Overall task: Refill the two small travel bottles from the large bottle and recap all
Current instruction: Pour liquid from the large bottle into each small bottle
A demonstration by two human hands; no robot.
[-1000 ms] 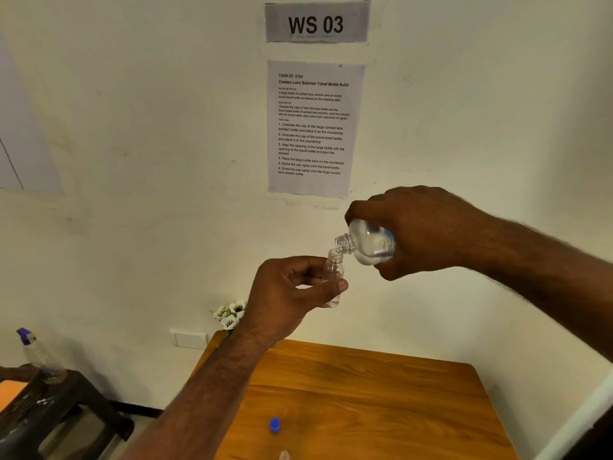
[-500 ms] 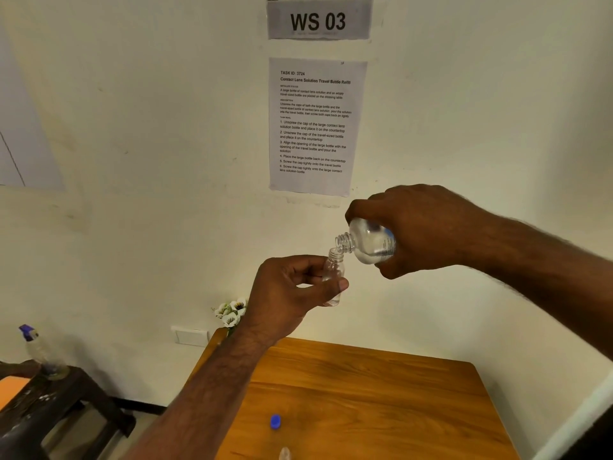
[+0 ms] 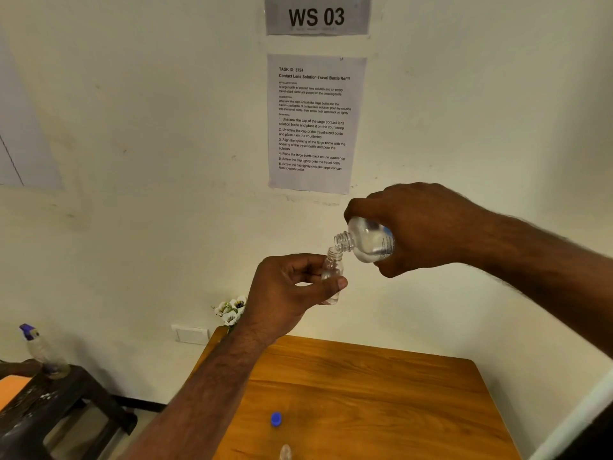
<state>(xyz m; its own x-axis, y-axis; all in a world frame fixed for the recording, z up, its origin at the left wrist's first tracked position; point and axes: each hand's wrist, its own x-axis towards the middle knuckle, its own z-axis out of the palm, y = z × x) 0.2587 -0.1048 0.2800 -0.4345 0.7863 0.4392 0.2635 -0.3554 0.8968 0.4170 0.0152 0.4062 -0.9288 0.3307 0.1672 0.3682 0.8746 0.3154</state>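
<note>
wall notice (image 3: 315,124), spray bottle (image 3: 41,351), flowers (image 3: 231,310)

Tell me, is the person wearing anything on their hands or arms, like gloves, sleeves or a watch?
Nothing shows. The left hand and right hand are bare, with no gloves and no rings visible. Both forearms are uncovered as far as the picture reaches, with fine hair along them. No sleeve, watch or wristband appears on either wrist. The upper arms lie outside the frame.

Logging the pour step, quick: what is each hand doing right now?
Left hand: closed on the small bottle, upright.
Right hand: closed on the large bottle, tipped over the small one.
</note>
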